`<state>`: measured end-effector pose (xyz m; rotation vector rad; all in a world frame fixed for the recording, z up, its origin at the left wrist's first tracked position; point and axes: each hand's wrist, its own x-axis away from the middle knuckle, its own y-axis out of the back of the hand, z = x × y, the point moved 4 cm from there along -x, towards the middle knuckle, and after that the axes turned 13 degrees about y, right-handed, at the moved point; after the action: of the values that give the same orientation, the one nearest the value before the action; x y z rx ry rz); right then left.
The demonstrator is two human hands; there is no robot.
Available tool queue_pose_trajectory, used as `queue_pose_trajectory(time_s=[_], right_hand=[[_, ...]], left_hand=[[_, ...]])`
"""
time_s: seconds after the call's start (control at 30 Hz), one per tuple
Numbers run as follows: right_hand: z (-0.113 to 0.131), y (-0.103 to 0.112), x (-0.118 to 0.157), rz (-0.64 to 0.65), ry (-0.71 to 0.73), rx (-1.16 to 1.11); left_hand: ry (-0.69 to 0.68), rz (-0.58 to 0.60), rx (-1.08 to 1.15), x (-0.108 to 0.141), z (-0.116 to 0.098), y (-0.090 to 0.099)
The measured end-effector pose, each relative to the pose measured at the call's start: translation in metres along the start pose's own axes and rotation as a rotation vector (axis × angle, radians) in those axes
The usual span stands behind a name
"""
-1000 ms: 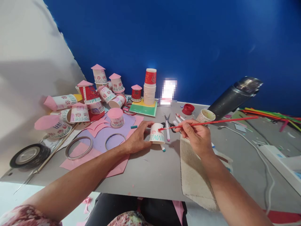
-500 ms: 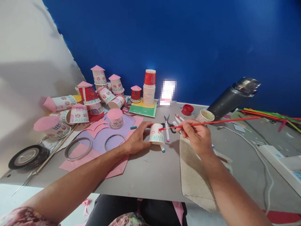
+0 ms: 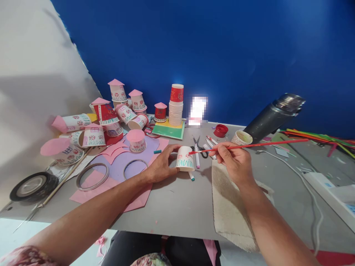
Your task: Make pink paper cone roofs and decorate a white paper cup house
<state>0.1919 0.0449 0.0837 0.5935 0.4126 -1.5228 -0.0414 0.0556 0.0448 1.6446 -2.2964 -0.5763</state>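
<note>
Upside down on the grey table (image 3: 177, 207), a white paper cup (image 3: 185, 159) shows red flowers and green grass strokes. My left hand (image 3: 164, 164) grips it from the left, thumb and fingers around its side. A long red paintbrush (image 3: 257, 145) is pinched in my right hand (image 3: 234, 159), its red tip at the cup's upper right side. Beneath the cup's rim a green-tipped marker (image 3: 192, 176) sticks out. Scissors (image 3: 196, 140) and more markers lie just behind. A small red paint pot (image 3: 220, 130) stands farther back.
Several decorated cups with pink roofs (image 3: 135, 140) crowd the left, near tape rolls (image 3: 93, 176) and pink paper. A cup stack (image 3: 176, 107) stands at the back. On the right are a cloth (image 3: 227, 203), a paint-stained cup (image 3: 242, 137), a black flask (image 3: 271, 118) and a power strip (image 3: 330, 195).
The brush tip has shifted slightly right on the cup, and my right hand has moved a little right with it. My left hand keeps its hold.
</note>
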Motion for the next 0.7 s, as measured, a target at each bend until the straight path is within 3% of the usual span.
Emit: queue_pose_trajectory(time_s=[0.7], right_hand=[[0.0007,-0.0006,-0.0004,0.019,-0.010,-0.009]], left_hand=[[0.054,0.014,0.018,0.0008,-0.0010,0.0010]])
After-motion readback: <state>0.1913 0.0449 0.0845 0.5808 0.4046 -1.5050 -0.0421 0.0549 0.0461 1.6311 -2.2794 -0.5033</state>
